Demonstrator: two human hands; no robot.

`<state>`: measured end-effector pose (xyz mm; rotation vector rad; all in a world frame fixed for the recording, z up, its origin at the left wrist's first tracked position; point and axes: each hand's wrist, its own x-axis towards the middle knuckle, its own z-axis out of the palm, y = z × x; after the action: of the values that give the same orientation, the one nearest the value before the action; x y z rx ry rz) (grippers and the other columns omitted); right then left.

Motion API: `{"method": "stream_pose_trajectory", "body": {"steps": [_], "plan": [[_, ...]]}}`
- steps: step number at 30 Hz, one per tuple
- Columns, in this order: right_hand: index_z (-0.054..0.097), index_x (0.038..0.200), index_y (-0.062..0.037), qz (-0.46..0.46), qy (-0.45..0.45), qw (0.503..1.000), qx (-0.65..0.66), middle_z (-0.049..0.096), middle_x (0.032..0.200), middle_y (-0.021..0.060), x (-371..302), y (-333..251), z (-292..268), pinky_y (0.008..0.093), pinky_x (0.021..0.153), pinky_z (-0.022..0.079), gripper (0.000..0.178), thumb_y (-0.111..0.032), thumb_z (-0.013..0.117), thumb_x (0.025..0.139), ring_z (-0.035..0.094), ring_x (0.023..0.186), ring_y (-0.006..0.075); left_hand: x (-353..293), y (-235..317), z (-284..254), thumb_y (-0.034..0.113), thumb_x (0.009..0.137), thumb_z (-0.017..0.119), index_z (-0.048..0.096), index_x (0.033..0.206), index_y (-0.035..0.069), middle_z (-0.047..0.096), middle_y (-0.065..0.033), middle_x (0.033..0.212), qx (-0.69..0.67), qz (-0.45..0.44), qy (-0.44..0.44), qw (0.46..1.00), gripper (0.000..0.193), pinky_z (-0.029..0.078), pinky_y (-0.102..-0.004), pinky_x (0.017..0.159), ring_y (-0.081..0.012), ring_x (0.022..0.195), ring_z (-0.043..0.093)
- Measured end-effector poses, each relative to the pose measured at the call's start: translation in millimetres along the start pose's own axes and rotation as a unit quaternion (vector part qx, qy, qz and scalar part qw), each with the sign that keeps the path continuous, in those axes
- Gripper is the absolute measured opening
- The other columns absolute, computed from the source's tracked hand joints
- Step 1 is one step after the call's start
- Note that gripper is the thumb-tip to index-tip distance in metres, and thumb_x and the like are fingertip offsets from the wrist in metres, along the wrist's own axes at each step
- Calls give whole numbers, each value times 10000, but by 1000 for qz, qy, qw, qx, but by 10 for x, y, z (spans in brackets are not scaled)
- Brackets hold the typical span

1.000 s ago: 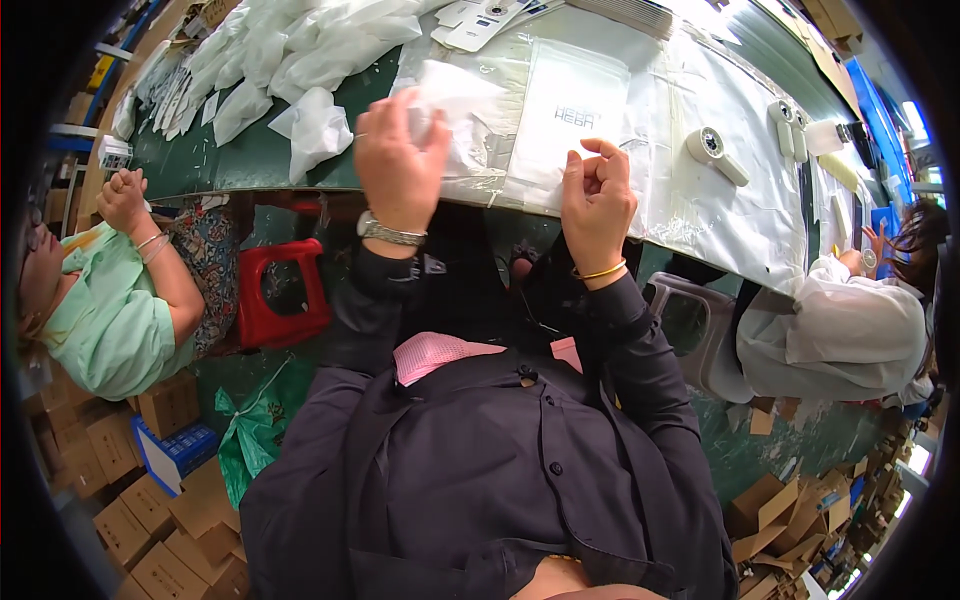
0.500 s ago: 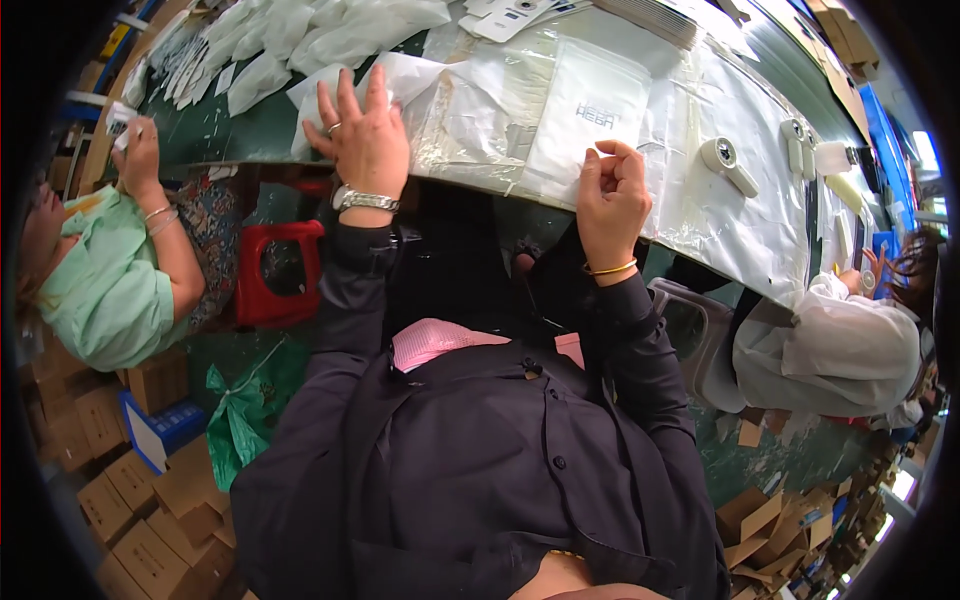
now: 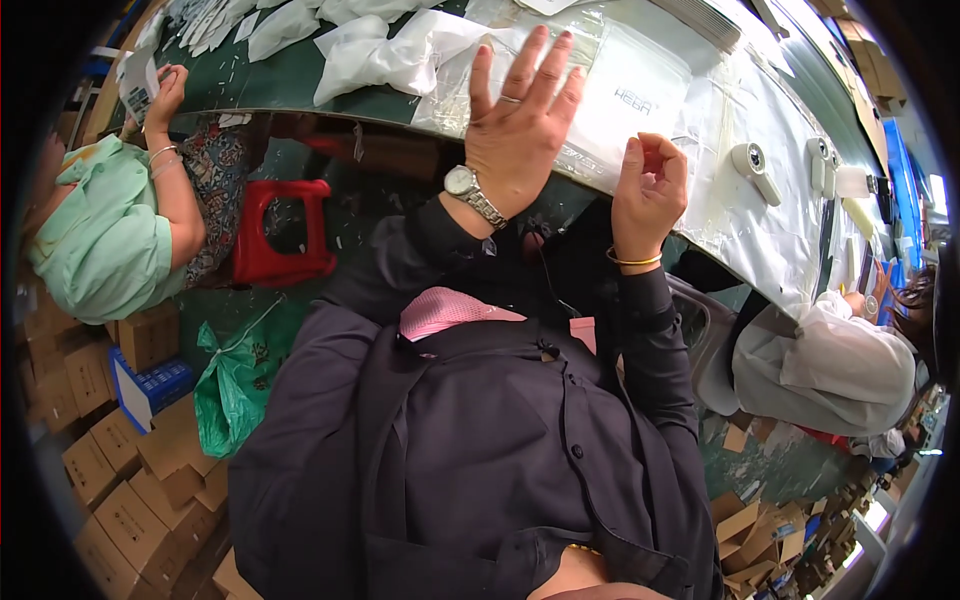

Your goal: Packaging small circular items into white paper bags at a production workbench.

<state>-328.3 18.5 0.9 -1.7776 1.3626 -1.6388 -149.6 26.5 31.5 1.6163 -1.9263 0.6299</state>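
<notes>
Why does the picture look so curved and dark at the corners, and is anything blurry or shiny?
Head view: the fisheye lens bends the green table edge into an arc and leaves a black rim at the corners. Head view: overhead light glares off the clear plastic sheet. Head view: the open left hand and curled right hand look fairly sharp; the cardboard boxes near the rim look stretched and soft.

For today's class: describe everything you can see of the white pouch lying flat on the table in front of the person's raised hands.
The white pouch is a flat, roughly rectangular bag of matte, soft-looking material with a small dark print near its lower edge. It lies flat on clear plastic sheeting that covers the green table, near the table's front edge. The open left hand overlaps its left part in this view; contact cannot be told. The curled right hand is just below it.
</notes>
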Motion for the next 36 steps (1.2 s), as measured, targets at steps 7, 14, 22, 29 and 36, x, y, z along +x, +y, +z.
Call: {"method": "stream_pose_trajectory", "body": {"steps": [7, 14, 22, 29, 36], "plan": [[704, 1130, 12, 19, 39, 992, 120, 688, 853, 27, -53, -13, -83, 235, 687, 504, 106, -49, 697, 1043, 619, 732, 76, -20, 224, 93, 199, 964, 668, 742, 1224, 120, 593, -48, 1513, -119, 43, 4, 992, 282, 113, -617, 1290, -251, 1532, 431], [741, 1137, 42, 111, -54, 991, 50, 661, 790, 2, 68, -318, -708, 208, 657, 475, 174, -111, 703, 1065, 595, 679, 71, -108, -2, 98, 187, 967, 757, 762, 1157, 140, 689, -24, 1376, -204, -15, 5, 979, 195, 192, -485, 1253, -204, 1366, 600], [739, 1237, 15, 137, 65, 980, -127, 668, 695, 28, 596, 128, -1380, 253, 683, 505, 302, -158, 796, 996, 663, 705, 79, -153, -70, 226, 155, 940, 775, 769, 1126, 149, 715, -5, 1304, -329, -51, 35, 942, 186, 255, -452, 1219, -200, 1300, 630], [655, 1390, -29, 152, -14, 923, -354, 737, 769, 98, 1021, 560, -1444, 349, 714, 546, 709, -578, 757, 953, 734, 766, 201, -113, -83, 144, 207, 905, 819, 817, 1064, 200, 732, 29, 1302, -322, 25, 0, 946, 159, 229, -493, 1238, -225, 1328, 610], [668, 1373, -98, 147, -65, 870, -466, 796, 983, 152, 1003, 398, -1283, 459, 815, 578, 914, -859, 626, 868, 772, 974, 347, -94, -60, 81, 320, 914, 818, 849, 1101, 278, 733, 71, 1308, -295, 62, -32, 953, 194, 163, -563, 1274, -229, 1413, 539]]}}
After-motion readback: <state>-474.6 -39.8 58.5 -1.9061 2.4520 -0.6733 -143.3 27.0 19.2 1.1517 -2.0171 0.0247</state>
